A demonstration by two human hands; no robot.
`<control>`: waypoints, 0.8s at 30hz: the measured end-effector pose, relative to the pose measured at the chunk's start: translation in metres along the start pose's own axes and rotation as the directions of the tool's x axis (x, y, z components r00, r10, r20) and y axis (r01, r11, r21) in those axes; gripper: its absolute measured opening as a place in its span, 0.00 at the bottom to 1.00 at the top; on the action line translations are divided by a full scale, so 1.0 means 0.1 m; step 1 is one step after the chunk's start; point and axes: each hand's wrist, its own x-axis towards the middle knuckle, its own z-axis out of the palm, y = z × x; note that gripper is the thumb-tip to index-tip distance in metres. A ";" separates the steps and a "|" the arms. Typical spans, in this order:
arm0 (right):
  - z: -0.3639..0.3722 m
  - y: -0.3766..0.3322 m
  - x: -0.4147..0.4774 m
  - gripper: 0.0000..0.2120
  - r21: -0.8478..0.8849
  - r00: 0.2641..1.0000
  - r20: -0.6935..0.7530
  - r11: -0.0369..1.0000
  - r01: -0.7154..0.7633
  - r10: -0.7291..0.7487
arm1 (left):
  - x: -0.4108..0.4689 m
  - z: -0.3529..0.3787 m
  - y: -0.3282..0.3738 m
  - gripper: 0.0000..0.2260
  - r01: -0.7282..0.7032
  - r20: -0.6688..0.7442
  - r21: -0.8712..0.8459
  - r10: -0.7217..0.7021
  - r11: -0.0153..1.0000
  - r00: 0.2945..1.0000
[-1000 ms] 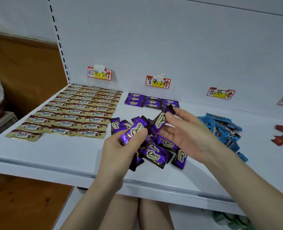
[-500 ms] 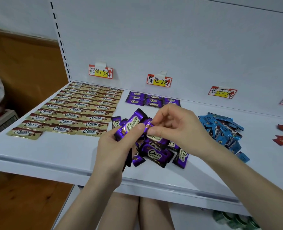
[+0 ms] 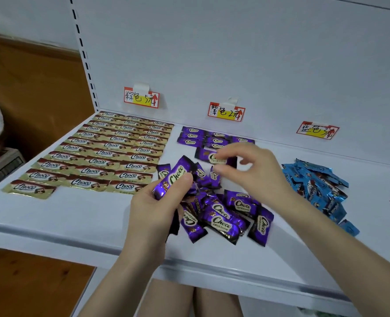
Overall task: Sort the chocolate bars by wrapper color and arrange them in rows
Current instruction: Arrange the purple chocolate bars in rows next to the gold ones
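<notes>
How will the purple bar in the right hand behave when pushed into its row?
It is probably light: the right hand pinches the purple bar with fingertips alone. Its glossy foil looks slippery, so it may slide easily on the smooth shelf.

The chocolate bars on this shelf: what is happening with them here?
A person is sorting them by colour. The left hand grips a purple bar over the loose purple pile, and the right hand pinches a second purple bar in front of the started purple rows. The brown-gold bars already lie in rows; the blue pile is unsorted.
</notes>
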 end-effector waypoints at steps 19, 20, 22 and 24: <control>0.69 0.61 0.92 0.08 -0.329 0.974 0.224 0.943 0.043 0.034 | 0.17 -0.21 0.00 0.18 0.062 0.056 0.081 -0.066 0.995 0.996; 0.69 0.61 0.92 0.08 -0.333 0.975 0.221 0.942 0.045 0.032 | 0.17 -0.20 0.00 0.17 0.065 0.058 0.072 -0.069 0.995 0.996; 0.69 0.60 0.92 0.08 -0.338 0.975 0.223 0.939 0.059 0.020 | 0.18 -0.20 0.00 0.16 0.080 0.053 0.048 -0.082 0.996 0.995; 0.68 0.60 0.93 0.08 -0.341 0.974 0.228 0.938 0.064 0.016 | 0.19 -0.21 -0.01 0.16 0.078 0.049 0.058 -0.081 0.995 0.996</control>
